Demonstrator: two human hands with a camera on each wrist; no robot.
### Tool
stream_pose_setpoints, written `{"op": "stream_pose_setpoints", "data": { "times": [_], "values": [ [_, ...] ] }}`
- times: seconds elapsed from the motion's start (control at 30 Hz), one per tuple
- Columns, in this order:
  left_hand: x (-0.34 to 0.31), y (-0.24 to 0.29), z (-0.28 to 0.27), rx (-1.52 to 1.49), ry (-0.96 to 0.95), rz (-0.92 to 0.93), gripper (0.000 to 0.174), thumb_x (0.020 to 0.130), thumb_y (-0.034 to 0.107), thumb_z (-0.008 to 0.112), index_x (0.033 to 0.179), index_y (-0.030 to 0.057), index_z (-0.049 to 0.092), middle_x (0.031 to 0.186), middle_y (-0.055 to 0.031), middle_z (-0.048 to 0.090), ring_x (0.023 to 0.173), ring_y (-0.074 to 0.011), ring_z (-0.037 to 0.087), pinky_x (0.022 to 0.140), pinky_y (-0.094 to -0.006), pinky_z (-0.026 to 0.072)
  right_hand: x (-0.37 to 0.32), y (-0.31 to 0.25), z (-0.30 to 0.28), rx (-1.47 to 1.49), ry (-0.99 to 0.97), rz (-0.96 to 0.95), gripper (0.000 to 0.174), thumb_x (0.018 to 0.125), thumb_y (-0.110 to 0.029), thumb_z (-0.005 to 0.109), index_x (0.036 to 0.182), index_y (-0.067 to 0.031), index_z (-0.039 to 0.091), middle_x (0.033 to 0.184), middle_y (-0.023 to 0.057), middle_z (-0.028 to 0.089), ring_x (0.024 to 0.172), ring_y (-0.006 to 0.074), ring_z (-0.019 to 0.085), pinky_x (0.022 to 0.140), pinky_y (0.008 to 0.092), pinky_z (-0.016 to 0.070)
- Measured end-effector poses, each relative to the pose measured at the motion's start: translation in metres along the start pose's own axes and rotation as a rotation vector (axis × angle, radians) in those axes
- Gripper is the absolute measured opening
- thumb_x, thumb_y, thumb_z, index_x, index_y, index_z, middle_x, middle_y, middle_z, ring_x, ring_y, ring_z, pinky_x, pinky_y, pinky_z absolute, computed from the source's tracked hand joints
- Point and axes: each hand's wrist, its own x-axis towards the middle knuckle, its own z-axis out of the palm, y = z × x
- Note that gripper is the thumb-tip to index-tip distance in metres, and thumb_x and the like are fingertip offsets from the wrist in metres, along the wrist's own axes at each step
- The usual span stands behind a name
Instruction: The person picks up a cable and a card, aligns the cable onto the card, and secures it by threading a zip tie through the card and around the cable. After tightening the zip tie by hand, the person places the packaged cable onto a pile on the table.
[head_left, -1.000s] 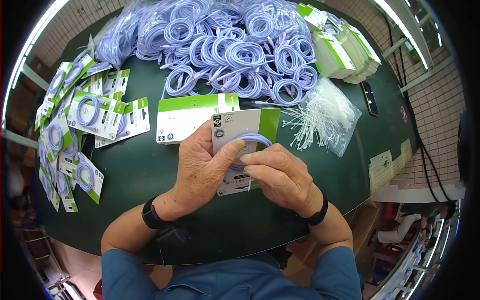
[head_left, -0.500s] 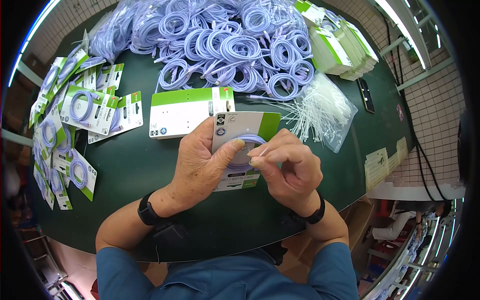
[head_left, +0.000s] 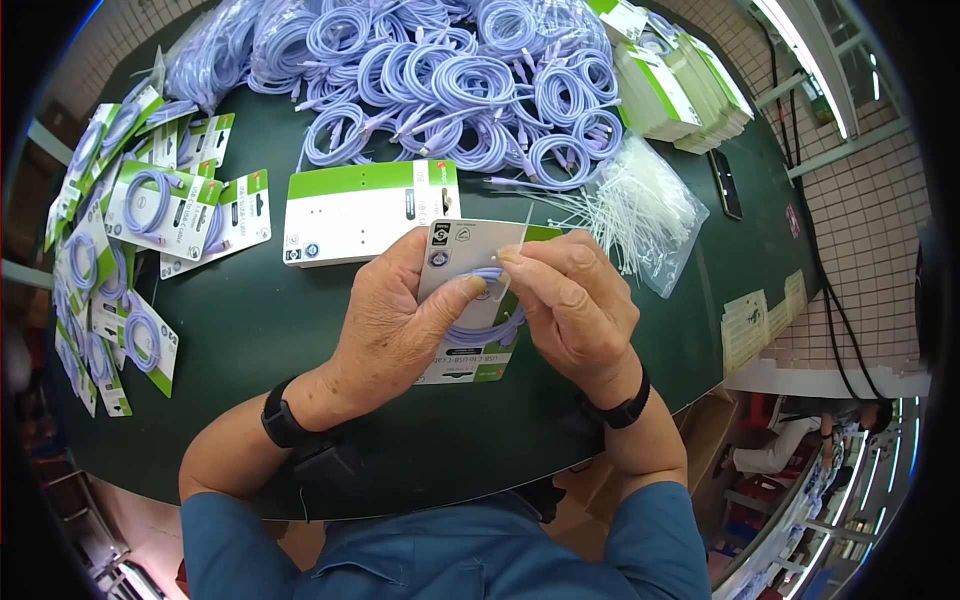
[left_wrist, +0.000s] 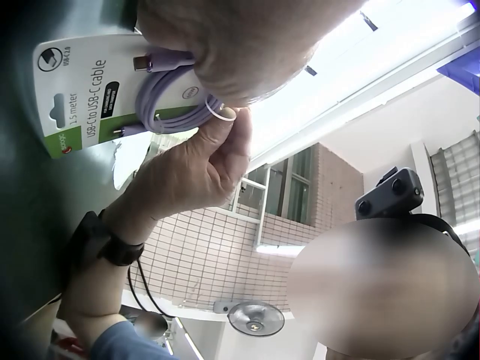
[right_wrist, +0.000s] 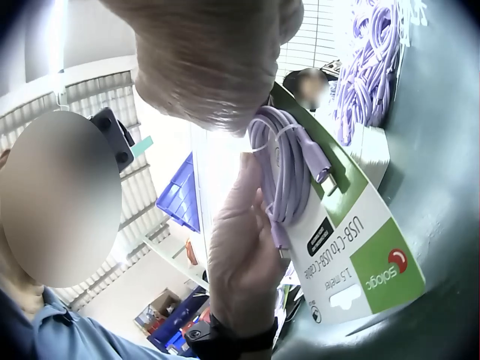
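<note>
My left hand [head_left: 385, 320] grips a white-and-green packaging card [head_left: 452, 250], its thumb lying over the coiled lilac USB-C cable [head_left: 500, 331] on the card's face. With thumb and fingertips my right hand [head_left: 585, 305] pinches a thin white cable tie [head_left: 526, 225] at the card's right edge. In the left wrist view the cable tie [left_wrist: 220, 115] curves from the coil to the right fingertips. The right wrist view shows the coil [right_wrist: 283, 169] against the card, both plugs hanging beside it.
A stack of blank cards [head_left: 370, 215] lies just beyond my hands, with a heap of lilac cables [head_left: 470, 85] behind. Carded cables [head_left: 150, 205] pile up at left. At right are a bag of cable ties [head_left: 655, 210], more card stacks [head_left: 655, 95] and a phone [head_left: 727, 185].
My right hand has drawn back from the coil, then risen along the card's edge, the cable tie now pointing upward in its pinch. The left hand keeps its grip on the card.
</note>
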Motion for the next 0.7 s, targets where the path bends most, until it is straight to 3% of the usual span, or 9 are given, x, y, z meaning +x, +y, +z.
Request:
{"op": "stream_pose_setpoints", "data": {
  "times": [0.23,0.7],
  "values": [
    [-0.001,0.004,0.003,-0.032,-0.006,0.015,0.028,0.102,0.012,0.069,0.126,-0.0029,0.064,0.110,-0.0110,0.074,0.097,-0.0132,0.070,0.085,-0.0301,0.0581,-0.001,-0.006,-0.013,-0.042,-0.087,-0.085,0.043,0.074,0.008,0.084,0.113,-0.0092,0.079,0.108,0.0091,0.070,0.083,0.0234,0.068,0.067,0.0315,0.0551],
    [-0.001,0.004,0.002,-0.018,0.004,0.051,0.027,0.102,0.009,0.069,0.126,-0.0023,0.064,0.109,-0.0114,0.075,0.096,-0.0140,0.071,0.085,-0.0310,0.0584,-0.003,-0.011,-0.015,-0.023,-0.057,-0.120,0.039,0.077,0.007,0.084,0.111,-0.0092,0.072,0.110,0.0101,0.072,0.084,0.0245,0.071,0.065,0.0319,0.0566]
  ]
}}
